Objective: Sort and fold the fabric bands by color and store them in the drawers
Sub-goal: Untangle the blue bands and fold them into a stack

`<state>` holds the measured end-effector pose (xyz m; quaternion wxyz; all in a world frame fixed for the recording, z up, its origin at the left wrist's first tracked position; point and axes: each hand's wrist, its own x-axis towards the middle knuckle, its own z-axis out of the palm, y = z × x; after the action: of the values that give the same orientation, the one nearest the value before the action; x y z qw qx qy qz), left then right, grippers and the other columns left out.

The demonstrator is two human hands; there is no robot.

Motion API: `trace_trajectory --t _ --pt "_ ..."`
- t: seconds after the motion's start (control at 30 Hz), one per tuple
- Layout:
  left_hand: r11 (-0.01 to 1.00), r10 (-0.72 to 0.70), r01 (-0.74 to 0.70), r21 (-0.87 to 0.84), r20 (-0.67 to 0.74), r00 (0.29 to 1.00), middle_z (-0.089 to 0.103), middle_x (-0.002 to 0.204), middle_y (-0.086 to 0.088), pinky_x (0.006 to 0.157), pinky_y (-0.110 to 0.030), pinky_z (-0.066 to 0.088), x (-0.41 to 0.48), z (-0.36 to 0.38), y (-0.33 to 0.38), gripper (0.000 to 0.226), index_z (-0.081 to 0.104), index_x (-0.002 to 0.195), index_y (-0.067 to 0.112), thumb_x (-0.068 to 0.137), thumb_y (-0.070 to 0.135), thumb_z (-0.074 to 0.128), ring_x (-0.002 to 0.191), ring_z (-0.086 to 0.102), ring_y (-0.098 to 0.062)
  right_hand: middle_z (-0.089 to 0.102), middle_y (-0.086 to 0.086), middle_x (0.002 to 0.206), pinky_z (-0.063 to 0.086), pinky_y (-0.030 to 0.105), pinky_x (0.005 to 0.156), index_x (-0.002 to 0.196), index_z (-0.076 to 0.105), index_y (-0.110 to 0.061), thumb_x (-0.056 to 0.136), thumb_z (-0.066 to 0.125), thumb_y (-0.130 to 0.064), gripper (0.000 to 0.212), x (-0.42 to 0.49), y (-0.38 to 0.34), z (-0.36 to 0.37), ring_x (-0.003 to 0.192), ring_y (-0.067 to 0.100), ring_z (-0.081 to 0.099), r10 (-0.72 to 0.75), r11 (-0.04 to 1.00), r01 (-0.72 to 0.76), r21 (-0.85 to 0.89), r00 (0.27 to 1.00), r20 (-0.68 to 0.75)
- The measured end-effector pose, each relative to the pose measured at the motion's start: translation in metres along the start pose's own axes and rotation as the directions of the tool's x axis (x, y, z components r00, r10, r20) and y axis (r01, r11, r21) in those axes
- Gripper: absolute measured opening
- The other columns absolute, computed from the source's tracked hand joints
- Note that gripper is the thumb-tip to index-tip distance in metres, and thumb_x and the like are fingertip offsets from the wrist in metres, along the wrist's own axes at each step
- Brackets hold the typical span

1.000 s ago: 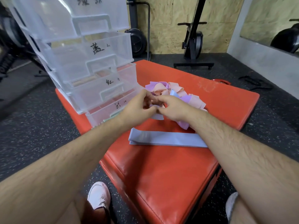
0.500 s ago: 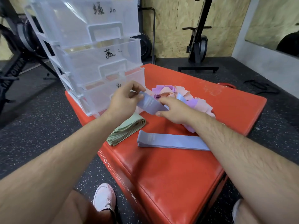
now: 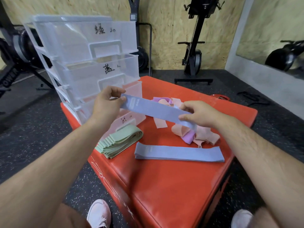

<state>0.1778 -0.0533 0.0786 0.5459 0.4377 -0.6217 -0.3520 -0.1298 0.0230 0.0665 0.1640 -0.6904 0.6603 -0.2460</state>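
Beside the clear drawer unit (image 3: 85,51), one end of a blue band (image 3: 153,109) is pinched between thumb and curled fingers of the left hand (image 3: 105,106). The other end is pinched by the right hand (image 3: 200,114). The band is held stretched above the red pad (image 3: 164,186), its long axis running left to right and dipping toward the right hand. The blue stack (image 3: 179,153) lies below, nearly parallel and nearer the right hand, so a straight lowering is judged sufficient.
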Motion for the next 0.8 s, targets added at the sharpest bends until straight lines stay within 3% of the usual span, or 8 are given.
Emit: trace_trajectory --t 0.17,0.23,0.37,0.5,0.63,0.8 --pt "0.988 -0.143 0.138 0.076 0.075 0.987 0.064 0.09 -0.006 0.083 -0.046 0.056 -0.006 0.01 -0.019 0.021 0.066 0.085 0.026 0.085 0.005 0.069 0.084 0.061 -0.023 0.069 -0.007 0.094 0.051 0.031 0.08 0.102 0.068 -0.024 0.086 0.077 -0.019 0.019 -0.029 0.022 -0.028 0.086 0.013 0.063 0.121 0.988 -0.111 -0.107 0.988 0.09" --pt "0.983 -0.169 0.161 0.085 0.102 0.98 0.064 0.09 -0.01 0.081 -0.043 0.055 -0.013 0.015 -0.023 0.022 0.065 0.084 0.021 0.085 0.0 0.068 0.082 0.061 -0.024 0.07 -0.004 0.091 0.052 0.037 0.081 0.099 0.069 -0.023 0.086 0.077 -0.021 0.016 -0.04 0.035 -0.037 0.082 0.015 0.063 0.166 0.978 -0.148 -0.149 0.979 0.116" --pt "0.954 -0.245 0.197 0.225 0.207 0.947 0.064 0.077 -0.01 0.082 -0.047 0.057 -0.026 0.021 -0.036 0.018 0.067 0.082 0.014 0.079 -0.002 0.074 0.075 0.063 -0.025 0.071 -0.006 0.087 0.051 0.033 0.078 0.095 0.07 -0.027 0.087 0.076 -0.03 0.01 -0.062 0.056 -0.044 0.076 0.012 0.062 0.231 0.959 -0.203 -0.197 0.964 0.131" --pt "0.854 -0.208 0.012 0.52 0.319 0.925 0.07 0.074 -0.002 0.064 -0.028 0.053 -0.046 0.032 -0.046 0.012 0.069 0.081 0.017 0.076 0.009 0.077 0.064 0.064 -0.019 0.069 -0.001 0.084 0.048 0.029 0.063 0.098 0.065 -0.028 0.087 0.075 -0.018 0.018 -0.079 0.073 -0.034 0.063 0.014 0.06 0.298 0.95 -0.267 -0.161 0.931 0.211" --pt "0.795 -0.23 -0.066 0.603 0.399 0.888 0.074 0.094 0.001 0.08 -0.037 0.057 -0.055 0.035 -0.062 0.016 0.072 0.081 0.018 0.071 0.007 0.076 0.081 0.068 -0.022 0.065 -0.004 0.088 0.046 0.027 0.067 0.1 0.065 -0.028 0.083 0.077 -0.019 0.023 -0.089 0.077 -0.024 0.073 0.012 0.06 0.28 0.947 -0.239 -0.216 0.942 0.183" --pt "0.758 -0.097 -0.244 0.604 0.475 0.875 0.071 0.105 -0.008 0.083 -0.025 0.047 -0.061 0.041 -0.072 0.017 0.073 0.084 0.0 0.069 -0.007 0.071 0.095 0.065 -0.024 0.057 -0.007 0.081 0.039 0.023 0.059 0.094 0.064 -0.03 0.082 0.077 -0.019 0.021 -0.092 0.077 -0.006 0.07 0.011 0.052 0.219 0.944 -0.161 -0.287 0.959 0.181"
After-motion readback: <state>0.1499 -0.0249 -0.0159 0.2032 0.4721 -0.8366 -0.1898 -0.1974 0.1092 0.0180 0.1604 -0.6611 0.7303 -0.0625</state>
